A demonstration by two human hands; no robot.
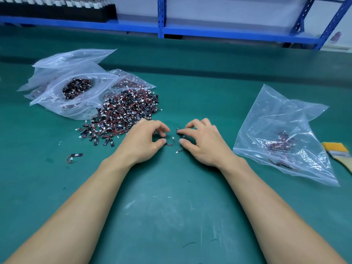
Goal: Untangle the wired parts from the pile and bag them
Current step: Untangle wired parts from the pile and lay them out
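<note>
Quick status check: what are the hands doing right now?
Left hand pinching one wired part. Right hand pinching a second part. Pile at left, bag at right, nothing blocking.

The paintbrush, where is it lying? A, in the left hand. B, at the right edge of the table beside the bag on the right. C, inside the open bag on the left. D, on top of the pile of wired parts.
B: the paintbrush lies on the green mat at the far right, beside the clear bag there and well away from the pile.
</note>
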